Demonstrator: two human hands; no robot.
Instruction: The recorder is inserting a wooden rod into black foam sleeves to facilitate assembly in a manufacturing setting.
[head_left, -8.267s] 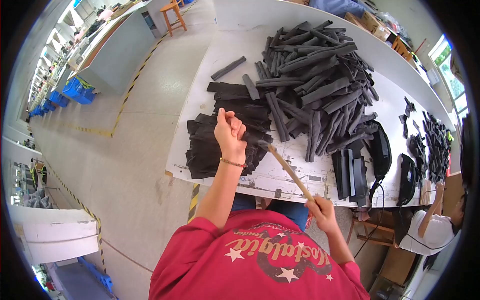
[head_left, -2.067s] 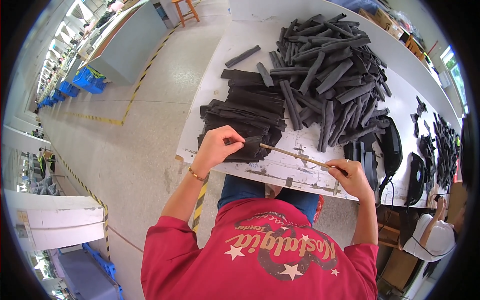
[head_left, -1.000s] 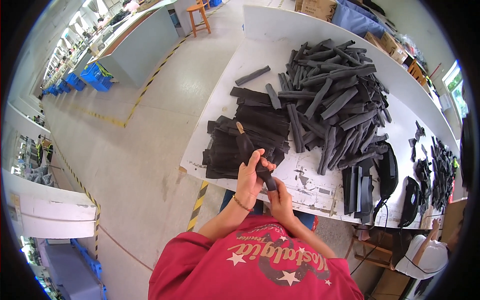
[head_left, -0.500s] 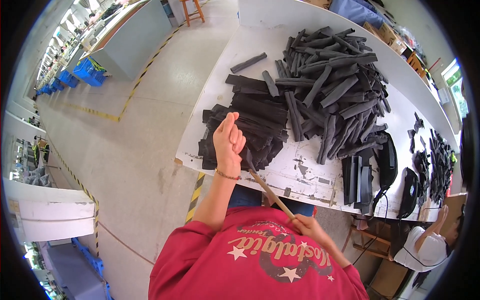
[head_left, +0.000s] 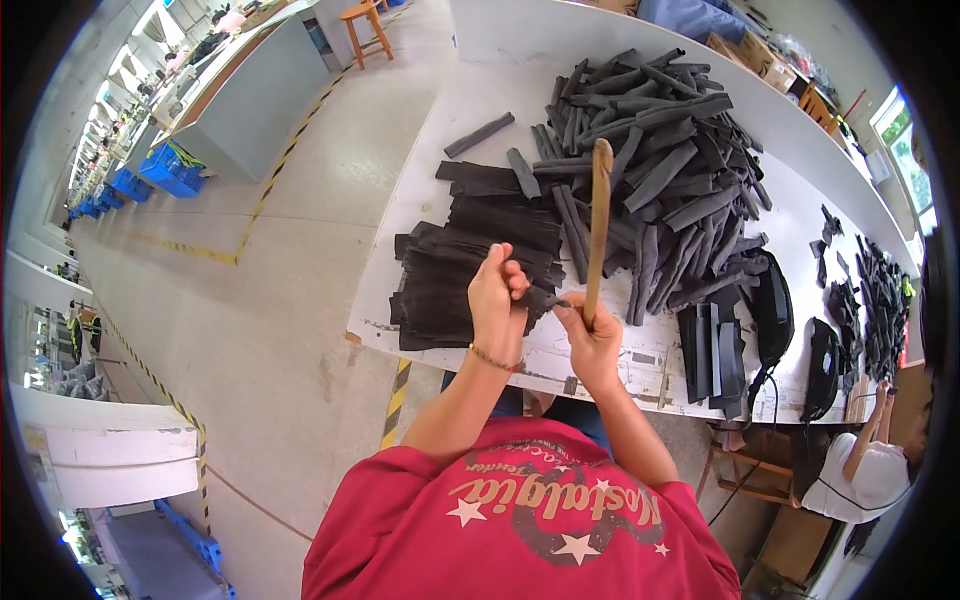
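My left hand [head_left: 496,300] is closed above the front of the stack of flat black fabric pieces [head_left: 470,240]. A dark fabric piece [head_left: 540,299] sticks out of its grip toward my right hand. My right hand [head_left: 594,343] is wrapped round the lower end of a wooden stick [head_left: 600,215], which points up and away from me. The thumb and forefinger of that hand touch the tip of the fabric piece. Beyond the stick lies a large heap of dark grey fabric tubes [head_left: 650,170]. How much fabric my left fingers cover is hidden.
The white table [head_left: 400,200] has a raised back wall. Two loose tubes lie left of the heap. Folded dark panels [head_left: 712,350] and black padded pieces [head_left: 773,312] with a cord are at the right. A co-worker [head_left: 850,480] in a white top sits at far right.
My right hand has risen from near my shirt to beside my left hand. The stick has swung from slanting toward me to pointing away. My left hand has shifted right.
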